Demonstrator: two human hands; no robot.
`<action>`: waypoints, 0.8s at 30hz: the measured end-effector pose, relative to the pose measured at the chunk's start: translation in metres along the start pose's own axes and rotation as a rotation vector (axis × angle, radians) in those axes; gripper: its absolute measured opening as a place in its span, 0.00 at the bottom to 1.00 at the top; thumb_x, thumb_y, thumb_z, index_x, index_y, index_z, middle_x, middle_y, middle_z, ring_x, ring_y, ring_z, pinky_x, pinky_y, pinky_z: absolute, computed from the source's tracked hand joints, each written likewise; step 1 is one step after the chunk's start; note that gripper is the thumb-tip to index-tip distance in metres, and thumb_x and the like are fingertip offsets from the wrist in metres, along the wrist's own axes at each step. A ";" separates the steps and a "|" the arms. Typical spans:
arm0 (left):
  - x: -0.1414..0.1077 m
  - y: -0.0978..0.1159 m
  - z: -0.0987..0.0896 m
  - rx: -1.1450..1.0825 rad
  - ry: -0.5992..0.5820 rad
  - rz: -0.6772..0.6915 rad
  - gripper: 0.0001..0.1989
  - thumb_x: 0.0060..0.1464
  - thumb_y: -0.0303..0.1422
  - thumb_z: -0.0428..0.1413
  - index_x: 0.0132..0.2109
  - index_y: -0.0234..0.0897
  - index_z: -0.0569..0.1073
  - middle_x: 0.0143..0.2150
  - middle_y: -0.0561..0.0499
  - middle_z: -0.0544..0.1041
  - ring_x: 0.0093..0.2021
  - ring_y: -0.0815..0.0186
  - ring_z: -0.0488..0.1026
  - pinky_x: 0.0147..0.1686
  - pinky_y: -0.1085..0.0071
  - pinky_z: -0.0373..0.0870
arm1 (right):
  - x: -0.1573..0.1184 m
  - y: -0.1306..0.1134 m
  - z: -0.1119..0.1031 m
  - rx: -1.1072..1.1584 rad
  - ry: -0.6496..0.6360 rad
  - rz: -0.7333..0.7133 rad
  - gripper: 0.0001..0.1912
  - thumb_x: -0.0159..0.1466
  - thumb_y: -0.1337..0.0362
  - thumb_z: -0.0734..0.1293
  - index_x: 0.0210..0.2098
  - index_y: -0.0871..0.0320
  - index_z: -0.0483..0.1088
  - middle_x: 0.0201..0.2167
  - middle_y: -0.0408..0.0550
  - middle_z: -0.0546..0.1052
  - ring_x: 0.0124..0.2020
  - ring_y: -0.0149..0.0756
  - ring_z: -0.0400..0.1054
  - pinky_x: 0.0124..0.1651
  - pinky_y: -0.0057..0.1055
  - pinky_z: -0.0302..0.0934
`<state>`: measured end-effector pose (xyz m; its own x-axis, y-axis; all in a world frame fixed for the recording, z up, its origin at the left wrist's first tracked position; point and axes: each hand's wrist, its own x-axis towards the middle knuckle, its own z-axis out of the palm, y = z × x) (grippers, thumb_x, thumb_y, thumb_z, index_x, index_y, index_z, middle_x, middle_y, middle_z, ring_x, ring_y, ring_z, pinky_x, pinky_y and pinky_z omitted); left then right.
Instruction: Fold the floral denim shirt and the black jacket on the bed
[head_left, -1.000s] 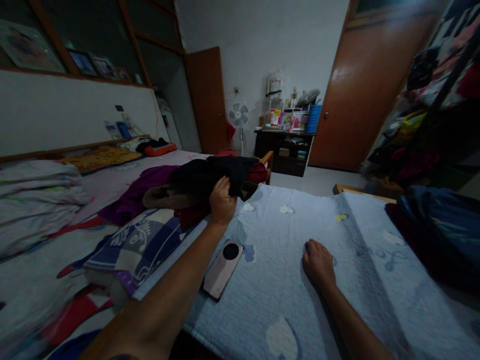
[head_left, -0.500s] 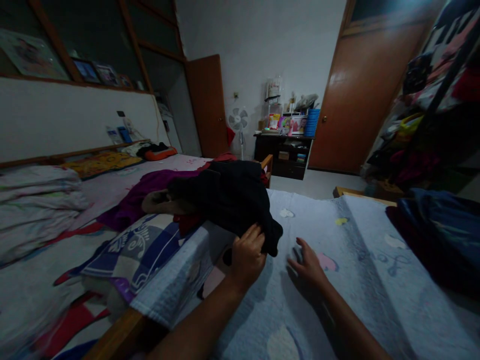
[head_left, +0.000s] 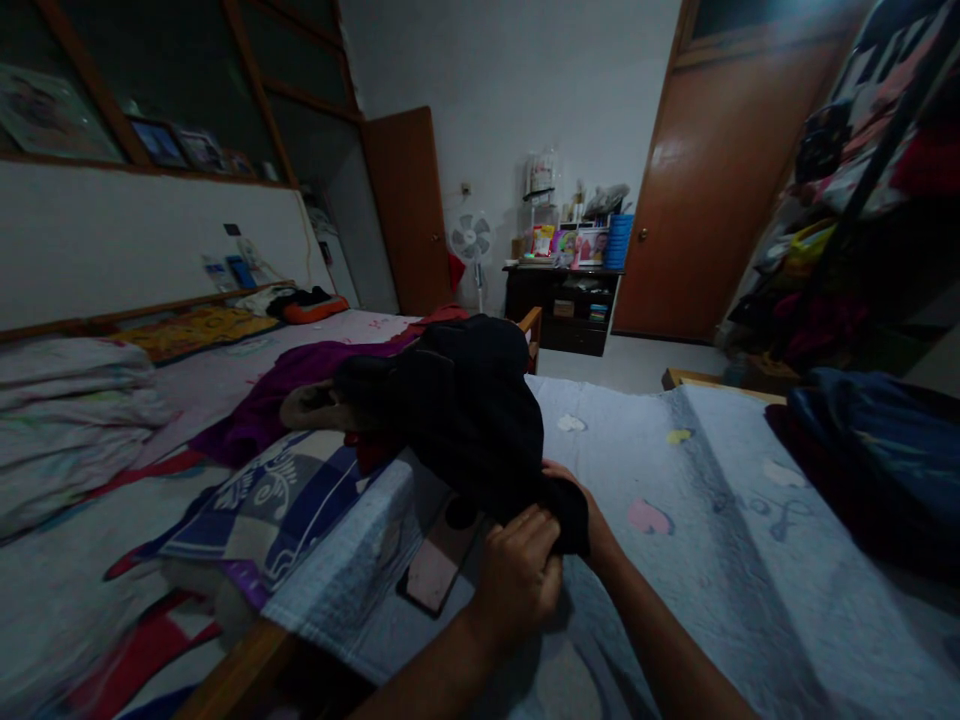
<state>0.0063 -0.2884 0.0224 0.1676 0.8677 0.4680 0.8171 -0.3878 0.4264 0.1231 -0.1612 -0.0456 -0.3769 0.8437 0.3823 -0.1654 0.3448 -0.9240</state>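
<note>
A black garment (head_left: 472, 410) lies bunched over the pile, with one end drawn toward me above the light blue sheet (head_left: 637, 580). My left hand (head_left: 525, 560) is closed on that near end, knuckles up. My right hand (head_left: 596, 525) is at the same end from the right, its fingers partly hidden behind the cloth and gripping its edge. Just left of my left hand, a phone (head_left: 439, 560) with a pinkish back lies on the sheet, partly under the garment.
Folded dark blue clothes (head_left: 885, 460) are stacked at the right. A purple cloth (head_left: 262, 400) and a blue patterned pillow (head_left: 277, 490) lie to the left. Beyond stand a fan (head_left: 472, 240) and a dark cabinet (head_left: 555, 310). Clothes hang at the far right.
My right hand has moved left from open air onto the black garment. My left hand has drawn the garment's end nearer and slightly right, and more of the phone shows.
</note>
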 end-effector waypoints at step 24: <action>0.026 -0.088 -0.084 0.624 0.304 -0.265 0.47 0.42 0.24 0.59 0.69 0.34 0.50 0.72 0.34 0.41 0.71 0.42 0.35 0.64 0.39 0.35 | -0.093 -0.040 -0.101 0.243 0.442 0.326 0.14 0.45 0.52 0.74 0.31 0.46 0.78 0.30 0.47 0.81 0.47 0.52 0.73 0.53 0.47 0.66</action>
<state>-0.1072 -0.2581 0.0621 -0.1647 0.7480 0.6430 0.9856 0.1495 0.0785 0.2563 -0.2120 -0.0452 -0.0375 0.9993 -0.0084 -0.3284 -0.0203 -0.9443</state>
